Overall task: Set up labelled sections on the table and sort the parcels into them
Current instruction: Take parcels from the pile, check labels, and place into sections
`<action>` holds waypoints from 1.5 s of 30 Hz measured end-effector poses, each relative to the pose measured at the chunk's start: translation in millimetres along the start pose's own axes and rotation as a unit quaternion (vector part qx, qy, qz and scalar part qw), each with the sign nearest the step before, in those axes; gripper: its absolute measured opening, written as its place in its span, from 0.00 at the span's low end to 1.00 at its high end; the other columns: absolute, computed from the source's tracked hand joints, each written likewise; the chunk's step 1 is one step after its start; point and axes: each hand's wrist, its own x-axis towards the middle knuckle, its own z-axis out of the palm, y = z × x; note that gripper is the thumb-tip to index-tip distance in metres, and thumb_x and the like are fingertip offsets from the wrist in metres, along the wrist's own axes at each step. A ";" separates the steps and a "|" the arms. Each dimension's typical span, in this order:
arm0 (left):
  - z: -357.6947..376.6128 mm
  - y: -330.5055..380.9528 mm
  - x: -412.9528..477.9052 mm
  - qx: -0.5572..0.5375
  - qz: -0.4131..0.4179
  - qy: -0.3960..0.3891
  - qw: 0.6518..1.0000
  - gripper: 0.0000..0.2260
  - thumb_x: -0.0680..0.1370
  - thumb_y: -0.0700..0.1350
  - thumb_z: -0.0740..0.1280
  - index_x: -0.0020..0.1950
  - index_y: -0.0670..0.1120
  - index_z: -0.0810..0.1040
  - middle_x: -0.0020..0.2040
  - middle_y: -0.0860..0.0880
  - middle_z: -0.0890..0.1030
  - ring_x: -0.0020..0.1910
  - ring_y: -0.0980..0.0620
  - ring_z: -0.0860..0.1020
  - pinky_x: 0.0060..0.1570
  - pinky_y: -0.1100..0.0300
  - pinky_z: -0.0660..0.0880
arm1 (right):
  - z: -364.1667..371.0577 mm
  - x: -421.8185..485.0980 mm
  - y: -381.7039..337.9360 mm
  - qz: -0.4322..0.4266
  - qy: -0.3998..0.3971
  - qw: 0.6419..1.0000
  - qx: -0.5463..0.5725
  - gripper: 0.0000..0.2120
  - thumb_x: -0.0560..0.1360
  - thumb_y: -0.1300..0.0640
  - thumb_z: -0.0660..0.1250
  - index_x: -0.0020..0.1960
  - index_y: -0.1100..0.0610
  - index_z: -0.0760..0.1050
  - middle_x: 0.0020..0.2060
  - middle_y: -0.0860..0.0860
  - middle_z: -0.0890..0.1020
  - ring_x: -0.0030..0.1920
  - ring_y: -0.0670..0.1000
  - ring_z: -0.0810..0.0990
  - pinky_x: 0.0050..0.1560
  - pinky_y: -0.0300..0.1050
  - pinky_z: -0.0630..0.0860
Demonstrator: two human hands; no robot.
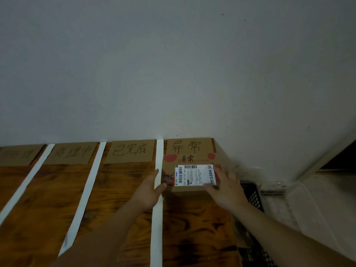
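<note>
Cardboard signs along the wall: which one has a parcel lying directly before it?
The rightmost sign, marked 异常: the labelled parcel lies right before it. No parcel lies before the other three.

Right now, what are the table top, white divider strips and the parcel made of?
Dark brown table top: looks like stained wood, semi-gloss; grain streaks show. Long white divider strips: matte paper or tape, cannot tell which. Brown box-shaped parcel: matte cardboard, plain brown faces; its white barcode label looks like printed paper.
</note>
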 end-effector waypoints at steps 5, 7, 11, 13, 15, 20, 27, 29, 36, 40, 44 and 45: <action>-71.6 -10.8 -23.7 0.119 0.016 0.054 0.991 0.30 0.79 0.55 0.60 0.77 0.52 0.52 0.78 0.50 0.52 0.77 0.47 0.50 0.74 0.46 0.54 | -13.8 -6.5 -69.5 -0.092 0.006 0.994 -0.051 0.37 0.74 0.33 0.59 0.77 0.44 0.52 0.77 0.51 0.52 0.76 0.56 0.52 0.73 0.58 0.57; -111.6 -30.3 -39.9 0.144 0.025 0.068 0.987 0.30 0.79 0.56 0.60 0.78 0.51 0.52 0.78 0.49 0.51 0.77 0.47 0.50 0.74 0.48 0.52 | -9.3 -14.8 -113.6 -0.139 -0.007 0.987 -0.077 0.36 0.75 0.34 0.59 0.77 0.46 0.52 0.78 0.51 0.51 0.76 0.56 0.50 0.74 0.56 0.52; -196.5 -84.7 -97.3 0.164 0.007 0.107 0.981 0.32 0.78 0.60 0.60 0.78 0.52 0.53 0.78 0.49 0.50 0.77 0.47 0.48 0.74 0.49 0.51 | 22.7 -47.1 -213.4 -0.216 -0.031 0.971 -0.099 0.36 0.75 0.35 0.59 0.77 0.48 0.54 0.77 0.51 0.52 0.76 0.54 0.51 0.74 0.53 0.53; -238.9 -121.4 -133.5 0.176 0.003 0.136 0.975 0.34 0.76 0.61 0.60 0.77 0.50 0.54 0.78 0.48 0.52 0.77 0.48 0.48 0.74 0.53 0.50 | 49.7 -68.7 -266.8 -0.250 -0.050 0.961 -0.104 0.36 0.76 0.36 0.59 0.77 0.49 0.54 0.77 0.52 0.53 0.76 0.54 0.51 0.75 0.52 0.52; -282.5 -163.3 -172.9 0.189 -0.021 0.161 0.969 0.30 0.79 0.57 0.60 0.77 0.49 0.54 0.78 0.47 0.51 0.77 0.48 0.47 0.73 0.56 0.47 | 80.6 -93.4 -321.3 -0.283 -0.064 0.952 -0.096 0.34 0.76 0.37 0.60 0.77 0.50 0.56 0.77 0.51 0.55 0.76 0.54 0.54 0.74 0.52 0.55; -389.0 -271.4 -272.4 0.181 -0.091 0.223 0.953 0.29 0.80 0.56 0.59 0.77 0.49 0.55 0.78 0.45 0.51 0.77 0.46 0.47 0.73 0.54 0.49 | 156.3 -152.0 -450.1 -0.329 -0.083 0.937 -0.077 0.33 0.75 0.38 0.62 0.75 0.51 0.61 0.74 0.52 0.62 0.73 0.54 0.61 0.72 0.49 0.60; -499.0 -392.7 -368.2 0.105 -0.185 0.289 0.933 0.30 0.79 0.58 0.60 0.77 0.50 0.55 0.78 0.47 0.52 0.77 0.44 0.49 0.74 0.48 0.52 | 240.0 -214.6 -600.8 -0.403 -0.124 0.902 -0.093 0.29 0.77 0.40 0.62 0.74 0.51 0.62 0.72 0.53 0.65 0.70 0.55 0.66 0.68 0.48 0.63; -524.7 -423.7 -381.2 0.093 -0.200 0.301 0.928 0.30 0.79 0.58 0.59 0.77 0.50 0.55 0.78 0.47 0.50 0.77 0.44 0.47 0.74 0.48 0.50 | 264.8 -221.8 -638.6 -0.428 -0.127 0.889 -0.103 0.29 0.77 0.40 0.61 0.74 0.49 0.62 0.73 0.53 0.64 0.71 0.55 0.65 0.68 0.48 0.64; -633.4 -521.5 -381.6 0.082 -0.239 0.310 0.917 0.31 0.77 0.60 0.60 0.77 0.53 0.55 0.78 0.47 0.51 0.77 0.44 0.49 0.74 0.45 0.51 | 361.1 -207.5 -769.6 -0.472 -0.166 0.861 -0.092 0.30 0.76 0.40 0.62 0.75 0.50 0.61 0.72 0.51 0.64 0.69 0.52 0.67 0.64 0.45 0.66; -708.4 -564.7 -368.0 0.055 -0.238 0.315 0.917 0.36 0.73 0.65 0.63 0.77 0.53 0.58 0.78 0.48 0.55 0.76 0.45 0.54 0.73 0.44 0.56 | 404.9 -186.1 -859.4 -0.483 -0.188 0.852 -0.072 0.31 0.77 0.40 0.62 0.75 0.50 0.61 0.72 0.52 0.64 0.70 0.53 0.65 0.67 0.47 0.65; -771.8 -596.5 -357.4 0.068 -0.262 0.340 0.900 0.29 0.79 0.56 0.60 0.77 0.50 0.55 0.78 0.45 0.53 0.76 0.43 0.52 0.74 0.46 0.53 | 438.2 -175.9 -941.0 -0.489 -0.199 0.847 -0.057 0.29 0.77 0.41 0.63 0.74 0.50 0.62 0.70 0.52 0.67 0.67 0.54 0.69 0.63 0.47 0.69; -788.0 -603.8 -355.2 0.074 -0.258 0.346 0.899 0.29 0.79 0.56 0.60 0.77 0.49 0.55 0.78 0.45 0.53 0.76 0.43 0.53 0.74 0.46 0.53 | 446.8 -174.8 -959.5 -0.489 -0.198 0.848 -0.050 0.29 0.76 0.41 0.63 0.74 0.50 0.62 0.71 0.52 0.66 0.68 0.54 0.68 0.64 0.48 0.68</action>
